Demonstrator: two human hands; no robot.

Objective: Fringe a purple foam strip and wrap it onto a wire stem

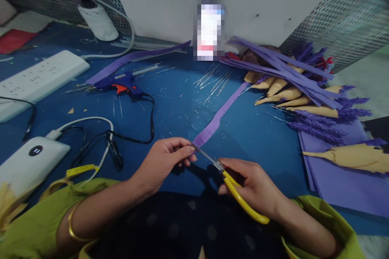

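Note:
My left hand (172, 156) pinches the near end of a long purple paper strip (217, 119), which runs away from me across the blue table. In my right hand (253, 184) is a pair of scissors (240, 196) with yellow handles. Their blades point left and meet the strip's end beside my left fingertips. Whether the blades are closed on the paper I cannot tell. Beyond the strip's far end, several lavender flower stems wrapped in tan paper (282, 99) lie heaped, with more purple strips (282, 64) across them.
A blue glue gun (121, 83) lies at the left, its black cord looping toward me. Further left are a white power strip (42, 81) and a power bank (30, 166). Thin wires (214, 81) lie mid-table. Purple sheets (343, 178) stick out at the right; a phone (209, 28) stands behind.

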